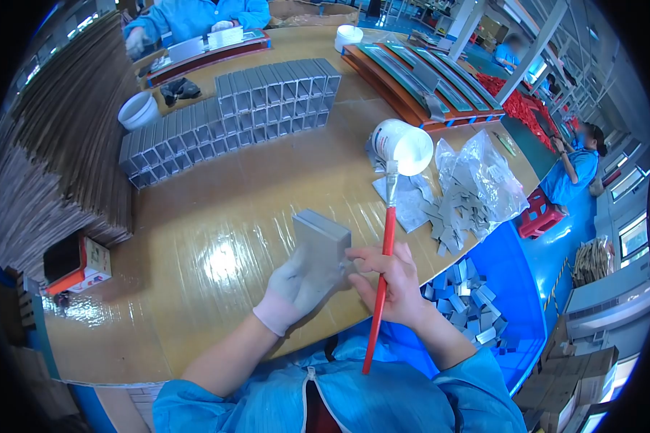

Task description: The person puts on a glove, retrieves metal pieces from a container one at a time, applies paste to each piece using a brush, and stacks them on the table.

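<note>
My left hand (290, 287), in a pale glove, is closed around a small flat grey box (321, 232) above the table. My bare right hand (403, 286) grips a paintbrush (388, 242) with a long red handle, its bristles pointing away from me. The fingertips of that hand reach the box's right edge; whether they press on it I cannot tell. Beyond the brush tip, a white tub (413, 149) lies tilted with its mouth toward me. Grey cut pieces (455, 215) are heaped right of it, partly under a clear plastic bag (485, 173).
Stacked grey boxes (267, 97) form rows at the back of the table (195, 209). Cardboard sheets (58, 137) rise at left; a white bucket (139, 111) stands near them. A blue bin (513, 303) with metallic pieces sits right. Another person (202, 20) works opposite.
</note>
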The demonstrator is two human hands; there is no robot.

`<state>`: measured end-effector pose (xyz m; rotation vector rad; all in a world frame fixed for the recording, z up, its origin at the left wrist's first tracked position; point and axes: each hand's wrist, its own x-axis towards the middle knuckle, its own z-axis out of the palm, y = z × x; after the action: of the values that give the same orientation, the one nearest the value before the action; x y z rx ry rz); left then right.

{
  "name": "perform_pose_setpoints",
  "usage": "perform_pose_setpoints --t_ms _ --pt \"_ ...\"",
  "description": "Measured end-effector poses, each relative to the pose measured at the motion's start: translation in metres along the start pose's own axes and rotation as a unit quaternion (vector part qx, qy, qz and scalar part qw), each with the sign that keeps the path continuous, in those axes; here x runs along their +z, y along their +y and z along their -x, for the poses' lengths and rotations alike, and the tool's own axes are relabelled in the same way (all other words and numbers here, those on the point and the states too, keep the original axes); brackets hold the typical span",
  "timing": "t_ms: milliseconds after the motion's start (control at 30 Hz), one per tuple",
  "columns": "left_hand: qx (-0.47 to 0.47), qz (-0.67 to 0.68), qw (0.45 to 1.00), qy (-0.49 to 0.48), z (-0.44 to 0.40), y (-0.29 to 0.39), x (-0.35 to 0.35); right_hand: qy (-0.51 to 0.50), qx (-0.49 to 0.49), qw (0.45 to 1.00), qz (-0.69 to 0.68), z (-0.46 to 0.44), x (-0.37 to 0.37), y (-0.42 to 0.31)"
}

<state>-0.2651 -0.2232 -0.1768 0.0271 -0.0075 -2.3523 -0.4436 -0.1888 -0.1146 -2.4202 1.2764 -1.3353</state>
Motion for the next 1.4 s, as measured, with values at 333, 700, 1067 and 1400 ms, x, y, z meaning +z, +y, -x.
perform_pose_setpoints --t_ms 333,700,1067,1400 --pt "0.024 -0.063 0.998 0.017 -0.001 0.001 -0.002 -0.075 0.027 0.997 0.016 0.003 0.005 -0.002" --pt "0.035 -0.065 0.997 0.038 -0.002 0.001 -0.002 -0.084 0.032 0.996 0.027 -0.001 0.011 0.001" --pt "0.029 -0.053 0.998 0.022 -0.003 0.001 -0.006 -0.081 0.033 0.996 0.022 -0.001 0.017 0.002" --pt "0.021 -0.049 0.998 0.020 -0.002 0.001 -0.004 -0.077 0.043 0.996 0.011 0.000 0.018 -0.001"
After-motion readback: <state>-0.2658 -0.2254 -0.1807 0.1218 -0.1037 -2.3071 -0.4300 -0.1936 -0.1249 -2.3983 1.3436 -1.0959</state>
